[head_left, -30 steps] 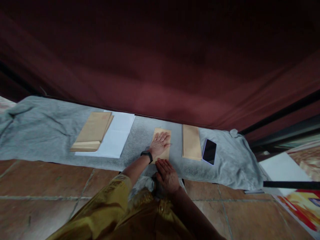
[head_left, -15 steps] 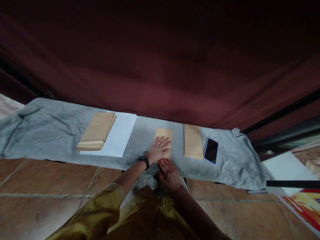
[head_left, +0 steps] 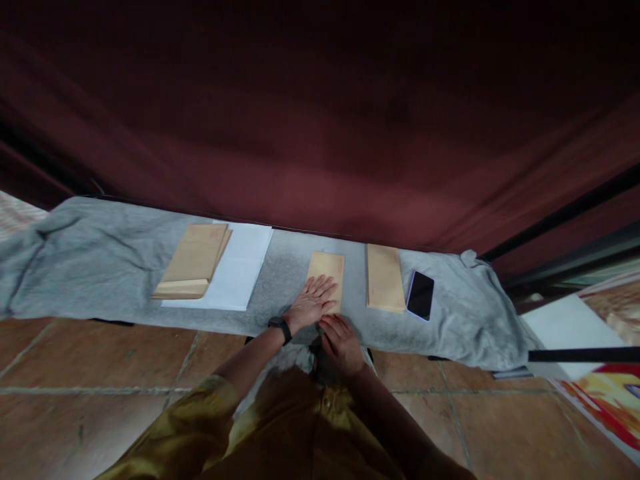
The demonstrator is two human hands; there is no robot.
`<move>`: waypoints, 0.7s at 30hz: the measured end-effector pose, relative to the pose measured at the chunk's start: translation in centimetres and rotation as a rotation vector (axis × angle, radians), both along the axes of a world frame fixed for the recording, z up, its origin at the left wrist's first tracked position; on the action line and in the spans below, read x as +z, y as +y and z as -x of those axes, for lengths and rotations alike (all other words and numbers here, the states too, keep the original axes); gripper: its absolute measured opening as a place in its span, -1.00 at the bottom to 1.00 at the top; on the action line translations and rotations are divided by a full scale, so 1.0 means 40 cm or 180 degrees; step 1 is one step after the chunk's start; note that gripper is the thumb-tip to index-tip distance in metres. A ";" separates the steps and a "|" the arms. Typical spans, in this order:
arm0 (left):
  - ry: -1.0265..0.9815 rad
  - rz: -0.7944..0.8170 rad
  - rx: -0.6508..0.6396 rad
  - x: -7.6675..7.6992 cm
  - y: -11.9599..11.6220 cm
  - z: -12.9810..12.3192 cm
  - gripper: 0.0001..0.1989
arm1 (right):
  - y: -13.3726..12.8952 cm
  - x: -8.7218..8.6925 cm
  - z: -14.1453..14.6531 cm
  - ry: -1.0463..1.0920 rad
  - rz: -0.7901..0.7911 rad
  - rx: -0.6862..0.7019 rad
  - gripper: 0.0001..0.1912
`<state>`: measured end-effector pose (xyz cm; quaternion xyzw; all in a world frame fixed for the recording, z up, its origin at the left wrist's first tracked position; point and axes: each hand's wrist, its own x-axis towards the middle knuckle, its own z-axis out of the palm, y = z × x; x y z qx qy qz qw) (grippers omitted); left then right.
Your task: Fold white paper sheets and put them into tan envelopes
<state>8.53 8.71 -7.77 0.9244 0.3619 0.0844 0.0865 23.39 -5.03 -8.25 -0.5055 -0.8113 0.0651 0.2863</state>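
A tan paper envelope (head_left: 327, 265) lies lengthwise in front of me on the grey cloth. Flat across its middle rests my left hand (head_left: 311, 301), open with the fingers spread. My right hand (head_left: 343, 341) is at the envelope's near end, fingers bent and drawn together on that edge; its thumb is mostly hidden. Left of my hands, a stack of brown envelopes (head_left: 193, 257) partly covers white paper sheets (head_left: 245, 260). To the right lie more tan envelopes (head_left: 385, 277).
A dark-screened phone (head_left: 421, 295) lies beside the right-hand envelopes. Grey cloth (head_left: 115, 260) covers the long narrow surface. Behind it hangs a dark red curtain (head_left: 310, 180). A black bar (head_left: 580, 355) juts in at the right. Below is a tiled floor (head_left: 100, 353).
My left hand has slid slightly down and left on the envelope. The right hand's fingers, straighter before, are now bent at the near edge. The view has shifted a little.
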 end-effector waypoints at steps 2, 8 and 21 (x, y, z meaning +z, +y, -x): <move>0.0002 0.0000 -0.0031 0.003 -0.015 0.011 -0.44 | -0.001 -0.009 0.000 0.0080 -0.0033 -0.0126 -0.57; -0.0013 -0.0043 -0.0070 0.018 -0.060 0.043 -0.46 | -0.007 -0.040 0.003 0.0101 0.0035 -0.0377 -0.57; 0.0013 -0.0194 -0.0137 0.029 -0.135 0.134 -0.49 | -0.042 -0.029 -0.004 -0.0155 -0.0010 -0.0356 -0.44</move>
